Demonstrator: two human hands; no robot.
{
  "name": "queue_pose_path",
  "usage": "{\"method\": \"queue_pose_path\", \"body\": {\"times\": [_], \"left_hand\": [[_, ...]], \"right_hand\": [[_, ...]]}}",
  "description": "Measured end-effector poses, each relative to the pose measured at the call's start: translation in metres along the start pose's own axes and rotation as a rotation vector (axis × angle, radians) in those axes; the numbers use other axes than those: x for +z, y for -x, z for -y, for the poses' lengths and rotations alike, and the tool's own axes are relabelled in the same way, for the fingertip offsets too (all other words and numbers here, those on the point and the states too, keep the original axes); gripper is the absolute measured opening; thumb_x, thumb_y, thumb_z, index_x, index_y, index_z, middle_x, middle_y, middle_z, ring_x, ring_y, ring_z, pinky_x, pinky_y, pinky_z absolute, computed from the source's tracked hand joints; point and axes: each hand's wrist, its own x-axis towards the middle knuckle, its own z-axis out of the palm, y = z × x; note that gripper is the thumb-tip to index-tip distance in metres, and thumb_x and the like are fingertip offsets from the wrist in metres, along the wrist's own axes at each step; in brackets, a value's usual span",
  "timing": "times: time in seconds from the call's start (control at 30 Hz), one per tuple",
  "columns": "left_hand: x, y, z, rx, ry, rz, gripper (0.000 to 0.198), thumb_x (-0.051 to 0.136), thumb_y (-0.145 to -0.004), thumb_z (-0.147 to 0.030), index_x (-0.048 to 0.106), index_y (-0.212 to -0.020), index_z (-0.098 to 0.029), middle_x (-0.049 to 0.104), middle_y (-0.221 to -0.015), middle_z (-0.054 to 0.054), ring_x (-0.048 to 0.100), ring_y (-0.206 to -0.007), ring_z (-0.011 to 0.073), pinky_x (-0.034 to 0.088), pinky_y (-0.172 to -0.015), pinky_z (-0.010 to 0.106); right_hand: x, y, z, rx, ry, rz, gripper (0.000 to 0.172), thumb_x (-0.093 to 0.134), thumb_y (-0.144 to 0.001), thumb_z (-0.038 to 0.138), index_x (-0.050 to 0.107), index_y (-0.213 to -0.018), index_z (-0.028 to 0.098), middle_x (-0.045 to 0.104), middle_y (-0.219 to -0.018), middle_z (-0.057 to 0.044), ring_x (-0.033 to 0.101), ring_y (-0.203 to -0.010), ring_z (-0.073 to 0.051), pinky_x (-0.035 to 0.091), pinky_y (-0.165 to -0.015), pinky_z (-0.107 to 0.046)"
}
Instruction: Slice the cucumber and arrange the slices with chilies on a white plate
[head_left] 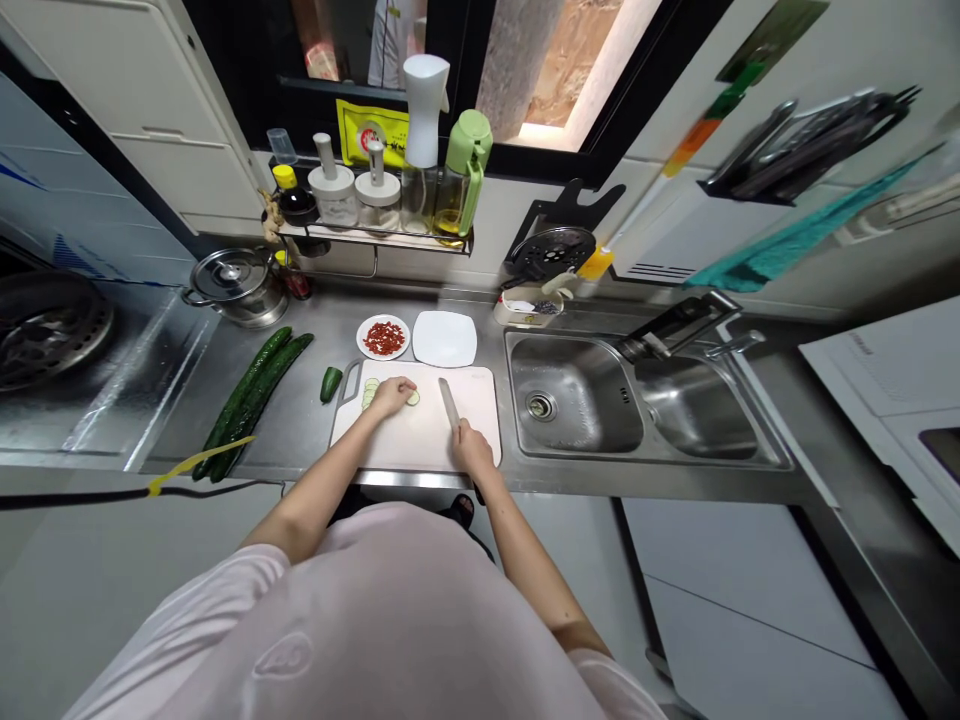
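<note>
The left hand [394,397] lay curled over a pale green sliced cucumber [370,394], partly hiding it, on a white plastic cutting board [420,445]; the right hand [472,447] gripped a steel kitchen knife [448,403], its handle hidden in the fist

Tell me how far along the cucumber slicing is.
Early on. Done: a few slices sit stacked at the left of the white cutting board. In hand: the left hand presses a cucumber piece while the right hand grips a kitchen knife. Left: two whole cucumbers lie uncut on the steel counter, near a short green piece.
</note>
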Motion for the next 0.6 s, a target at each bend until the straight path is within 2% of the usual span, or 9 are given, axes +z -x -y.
{"method": "queue_pose_path", "body": {"times": [0.13,0.23,0.33,0.4,0.47,0.6], "left_hand": [[0.003,-0.002,-0.005,0.039,-0.147,-0.002,0.018,0.057,-0.074,-0.023,0.068,-0.087,-0.018,0.068,-0.084,0.004,0.059,-0.074,0.0147,0.043,-0.068,0.024],[-0.001,-0.006,-0.011,0.154,-0.245,0.031,0.017,0.055,-0.076,-0.025,0.069,-0.084,-0.02,0.068,-0.087,0.004,0.06,-0.083,0.0174,0.043,-0.077,0.026],[-0.005,-0.01,-0.014,0.257,-0.248,0.058,0.021,0.052,-0.08,-0.025,0.069,-0.091,-0.021,0.067,-0.096,0.004,0.058,-0.092,0.0178,0.042,-0.085,0.027],[-0.005,-0.012,-0.012,0.28,-0.208,0.034,0.024,0.049,-0.081,-0.022,0.068,-0.096,-0.021,0.066,-0.101,0.004,0.057,-0.095,0.0166,0.041,-0.087,0.026],[-0.003,-0.013,-0.007,0.257,-0.186,-0.034,0.025,0.047,-0.081,-0.018,0.067,-0.098,-0.02,0.065,-0.102,0.004,0.057,-0.095,0.0159,0.042,-0.088,0.026],[0.002,-0.013,0.005,0.114,-0.229,-0.142,0.021,0.05,-0.078,-0.016,0.066,-0.091,-0.019,0.065,-0.094,0.005,0.057,-0.089,0.0168,0.042,-0.083,0.027]], "right_hand": [[0.003,-0.001,-0.002,0.0,0.002,-0.026,0.03,0.022,-0.095,0.031,0.043,-0.111,0.018,0.063,-0.092,-0.011,0.06,-0.085,-0.022,0.039,-0.068,-0.029],[0.005,-0.002,-0.002,-0.003,-0.004,-0.031,0.029,0.022,-0.095,0.032,0.043,-0.111,0.019,0.063,-0.091,-0.01,0.06,-0.084,-0.022,0.039,-0.068,-0.029],[0.004,-0.002,-0.002,-0.004,-0.009,-0.028,0.03,0.023,-0.095,0.032,0.043,-0.111,0.019,0.063,-0.092,-0.01,0.06,-0.085,-0.022,0.039,-0.068,-0.029],[0.003,-0.001,-0.001,0.005,-0.011,-0.026,0.03,0.023,-0.095,0.032,0.044,-0.112,0.018,0.063,-0.092,-0.01,0.06,-0.085,-0.022,0.039,-0.069,-0.029],[0.001,0.001,0.0,0.01,-0.013,-0.023,0.031,0.023,-0.095,0.032,0.044,-0.112,0.018,0.063,-0.093,-0.01,0.06,-0.086,-0.022,0.039,-0.069,-0.029],[-0.001,0.003,0.002,0.012,-0.006,-0.016,0.031,0.023,-0.095,0.031,0.044,-0.113,0.017,0.063,-0.094,-0.011,0.06,-0.087,-0.022,0.039,-0.071,-0.029]]}}
